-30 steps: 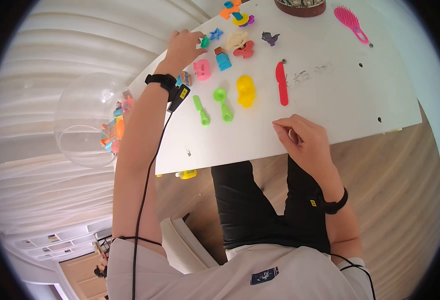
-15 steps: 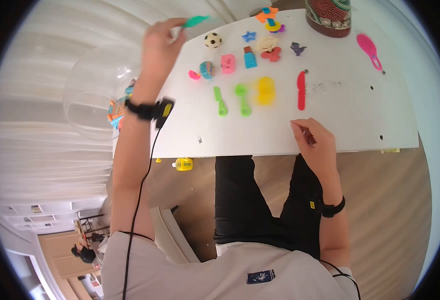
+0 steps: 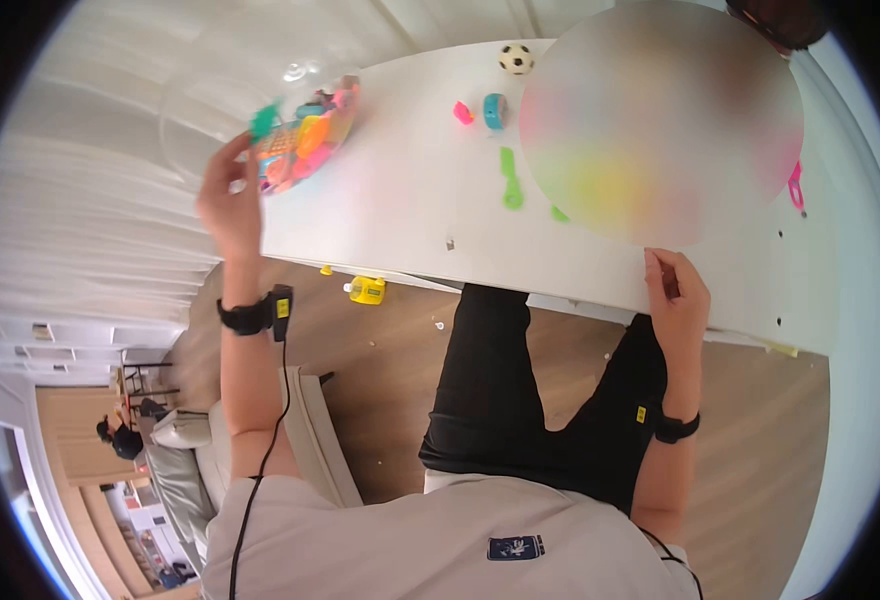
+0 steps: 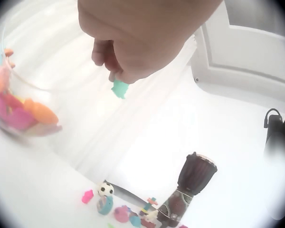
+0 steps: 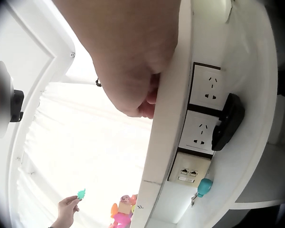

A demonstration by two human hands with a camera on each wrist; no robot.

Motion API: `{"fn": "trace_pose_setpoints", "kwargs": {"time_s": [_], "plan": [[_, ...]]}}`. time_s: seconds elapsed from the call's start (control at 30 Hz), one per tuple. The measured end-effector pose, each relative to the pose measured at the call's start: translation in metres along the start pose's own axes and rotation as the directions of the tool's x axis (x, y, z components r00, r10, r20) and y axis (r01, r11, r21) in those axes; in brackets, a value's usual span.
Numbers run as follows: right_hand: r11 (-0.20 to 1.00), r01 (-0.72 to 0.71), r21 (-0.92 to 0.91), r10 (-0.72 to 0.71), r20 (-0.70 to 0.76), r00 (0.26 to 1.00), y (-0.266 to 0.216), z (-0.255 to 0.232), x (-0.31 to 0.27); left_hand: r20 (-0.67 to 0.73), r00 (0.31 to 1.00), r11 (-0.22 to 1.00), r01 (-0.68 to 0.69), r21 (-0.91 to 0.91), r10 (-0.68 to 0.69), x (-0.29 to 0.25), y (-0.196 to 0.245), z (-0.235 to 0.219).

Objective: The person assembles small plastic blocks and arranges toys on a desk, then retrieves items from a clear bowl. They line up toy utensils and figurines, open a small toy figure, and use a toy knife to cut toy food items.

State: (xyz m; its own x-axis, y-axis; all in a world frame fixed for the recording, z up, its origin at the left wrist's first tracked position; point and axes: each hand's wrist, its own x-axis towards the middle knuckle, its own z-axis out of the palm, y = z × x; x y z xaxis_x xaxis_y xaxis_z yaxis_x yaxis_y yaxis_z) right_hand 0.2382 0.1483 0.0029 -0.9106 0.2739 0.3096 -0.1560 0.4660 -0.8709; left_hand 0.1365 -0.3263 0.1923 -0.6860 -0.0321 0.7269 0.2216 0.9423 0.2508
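Between thumb and fingertips my left hand (image 3: pixel 230 205) pinches a small green toy (image 3: pixel 265 122), raised beside the clear round bowl with its colourful toys (image 3: pixel 312 135). The left wrist view also shows the green toy (image 4: pixel 119 89) below the fingertips, with the bowl's toys (image 4: pixel 21 114) to the left. My right hand (image 3: pixel 682 300) is at the table's front edge with fingers loosely bent, holding nothing visible. On the table are a soccer ball (image 3: pixel 516 59), a pink piece (image 3: pixel 463 113), a teal round toy (image 3: pixel 495 111) and a green tool (image 3: pixel 511 180).
A blurred round patch hides much of the table's right part in the head view. Part of a pink brush (image 3: pixel 796 187) shows at its right. A dark drum (image 4: pixel 197 173) stands behind the toys. Below the table edge lies a yellow bottle (image 3: pixel 367 290) on the floor.
My left hand has lifted the green toy off the table and carried it left to the bowl. The head view has turned leftward. My right hand stays near the front edge.
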Motion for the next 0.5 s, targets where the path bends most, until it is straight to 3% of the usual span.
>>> {"fn": "trace_pose_setpoints", "kwargs": {"time_s": [0.03, 0.07, 0.1, 0.17, 0.2, 0.27, 0.3, 0.37, 0.5], "plan": [[1.0, 0.005, 0.011, -0.005, 0.004, 1.0, 0.001, 0.0, 0.0, -0.059, 0.997, 0.995, 0.052, 0.089, -0.046, 0.004, -0.01, -0.009], [1.0, -0.006, 0.004, 0.006, 0.001, 1.0, 0.002, 0.001, -0.001, -0.146, 0.987, 0.995, 0.062, -0.075, -0.073, 0.01, -0.019, -0.011], [1.0, -0.007, 0.0, 0.007, 0.003, 1.0, 0.001, 0.001, 0.0, -0.168, 0.981, 0.991, 0.077, -0.108, -0.094, 0.016, -0.027, -0.016], [1.0, -0.008, -0.005, 0.009, 0.008, 1.0, -0.001, 0.002, 0.001, -0.13, 0.991, 0.996, 0.041, 0.082, -0.03, 0.027, -0.04, -0.026], [1.0, 0.0, -0.015, 0.0, -0.002, 1.0, -0.002, 0.003, 0.0, -0.126, 0.991, 0.996, 0.042, 0.08, -0.032, 0.03, -0.047, -0.028], [0.999, 0.003, -0.035, -0.003, -0.012, 1.0, -0.004, 0.004, 0.0, -0.035, 0.997, 0.949, -0.054, 0.312, 0.068, 0.038, -0.06, -0.026], [0.999, 0.009, -0.032, -0.01, -0.018, 1.0, -0.004, 0.005, 0.0, -0.032, 0.997, 0.951, -0.052, 0.303, 0.065, 0.042, -0.069, -0.025], [0.999, 0.018, -0.036, -0.019, -0.028, 0.999, -0.003, 0.004, 0.001, 0.183, 0.981, 0.958, 0.005, 0.286, -0.06, 0.048, -0.092, -0.019], [1.0, 0.015, -0.02, -0.015, -0.011, 1.0, -0.002, 0.003, 0.0, 0.349, 0.933, 0.954, -0.022, 0.298, -0.087, 0.057, -0.131, 0.002]]}}
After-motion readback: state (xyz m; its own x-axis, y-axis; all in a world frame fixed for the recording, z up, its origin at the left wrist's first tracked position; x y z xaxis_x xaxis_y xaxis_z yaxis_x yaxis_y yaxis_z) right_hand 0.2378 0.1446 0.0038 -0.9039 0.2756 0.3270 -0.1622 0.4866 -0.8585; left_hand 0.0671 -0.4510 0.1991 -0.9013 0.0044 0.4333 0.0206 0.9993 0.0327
